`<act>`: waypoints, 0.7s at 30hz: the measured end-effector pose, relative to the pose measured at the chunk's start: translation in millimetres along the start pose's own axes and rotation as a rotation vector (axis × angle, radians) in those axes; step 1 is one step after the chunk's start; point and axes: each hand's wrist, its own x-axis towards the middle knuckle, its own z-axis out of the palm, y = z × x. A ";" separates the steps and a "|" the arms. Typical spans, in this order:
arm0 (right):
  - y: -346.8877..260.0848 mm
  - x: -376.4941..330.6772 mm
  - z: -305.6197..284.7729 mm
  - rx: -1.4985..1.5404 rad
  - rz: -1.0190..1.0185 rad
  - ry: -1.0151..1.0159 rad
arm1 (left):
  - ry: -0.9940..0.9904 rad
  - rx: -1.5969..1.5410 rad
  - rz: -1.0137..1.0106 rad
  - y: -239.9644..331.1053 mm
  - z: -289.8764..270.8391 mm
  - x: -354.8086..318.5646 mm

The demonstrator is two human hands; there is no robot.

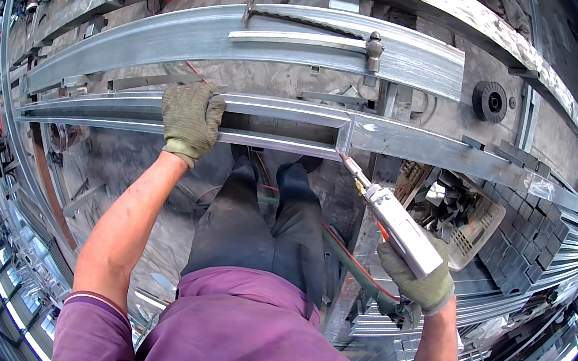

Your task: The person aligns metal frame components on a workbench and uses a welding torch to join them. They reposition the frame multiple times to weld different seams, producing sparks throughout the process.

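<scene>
My left hand point(192, 121), in a green knit glove, is wrapped over a long, narrow metal frame point(280, 111) of square tubing that lies across the work in front of me. My right hand point(426, 281), gloved alike, grips a white welding gun point(404, 230) from the right. Its slim nozzle point(352, 164) points up and left, with the tip at the frame's near right corner, touching or nearly so. A wide metal bar point(413, 140) carries on rightward from the frame's end. A green-sleeved hose point(364, 276) leads toward my right hand.
Beyond the frame, a ball-peen hammer point(374, 48) and a second hammer point(282, 17) lie on wide metal channels point(424, 59). A black disc point(492, 102) sits on the floor at far right. A scrap-filled plastic crate point(486, 227) and stacked square tubes point(532, 237) stand to the right.
</scene>
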 end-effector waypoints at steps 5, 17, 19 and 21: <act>8.8 3.5 0.1 -0.041 -0.116 0.006 | -0.009 -0.001 -0.011 0.0 -0.7 -0.1; -8.4 18.8 -13.8 -0.139 -0.127 -0.036 | 0.047 0.001 0.001 -0.3 4.5 0.1; -2.0 18.8 -13.2 -0.175 -0.196 -0.018 | 0.037 0.008 -0.006 0.5 3.7 -0.3; 1.3 18.6 -13.6 -0.196 -0.190 -0.026 | 0.038 0.009 -0.007 0.9 3.9 -0.3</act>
